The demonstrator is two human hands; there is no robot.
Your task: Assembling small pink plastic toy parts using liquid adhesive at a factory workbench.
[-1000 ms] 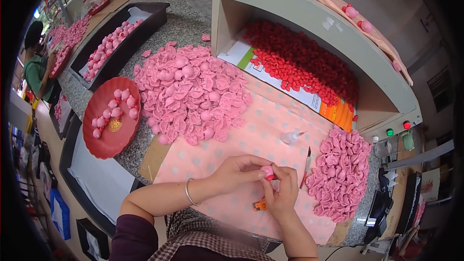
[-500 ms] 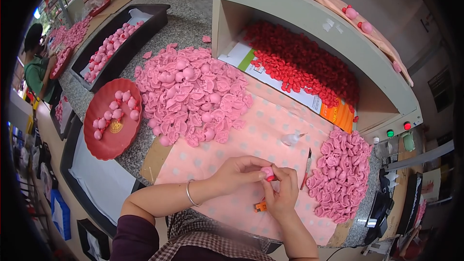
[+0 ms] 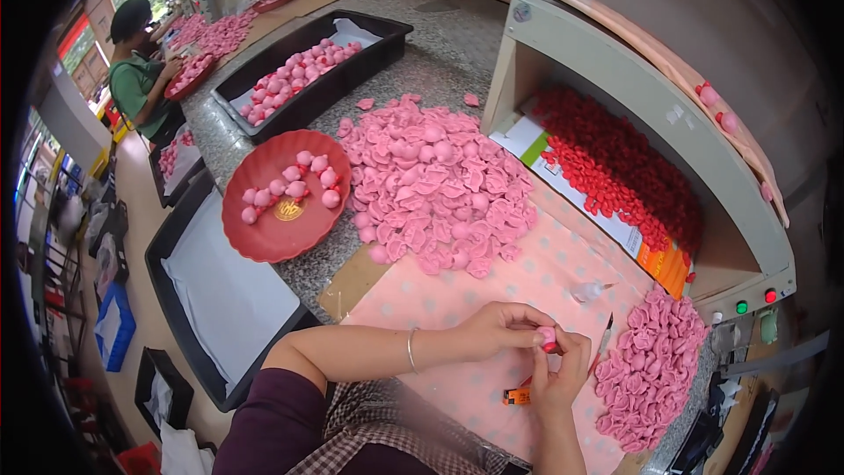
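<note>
Left hand: the left hand [image 3: 503,327] reaches in from the near left, fingers curled and pinched on a small pink piece [image 3: 547,337] at its fingertips.
Right hand: the right hand [image 3: 556,378] rises from the near edge, its fingers closed on the same small pink piece from below and from the right; both hands meet on it.
Small pink piece: it sits between the fingertips of the two hands, held just above the pink dotted sheet [image 3: 492,290], near the middle of the near side of the tabletop [image 3: 422,62].
Wrist: a thin bracelet [image 3: 411,351] circles the left wrist.
Big pink heap: a broad heap of pink pieces [image 3: 435,189] lies on the tabletop, far of the hands and near the centre.
Small pink heap: a second pile of pink pieces [image 3: 651,369] lies just right of the right hand.
Red plate: a round red plate [image 3: 286,229] left of the big heap holds a few pink balls.
Black tray: a long black tray [image 3: 308,70] at the far left holds more pink balls.
Cabinet: a pale open box [image 3: 633,97] at the far right has red pieces [image 3: 615,176] spread inside it.
Small things by the hands: a thin stick [image 3: 605,340] lies just right of the hands, and a small orange object [image 3: 517,396] lies under the right hand.
Other person: a person in a green top [image 3: 136,79] works at the far left end of the tabletop.
</note>
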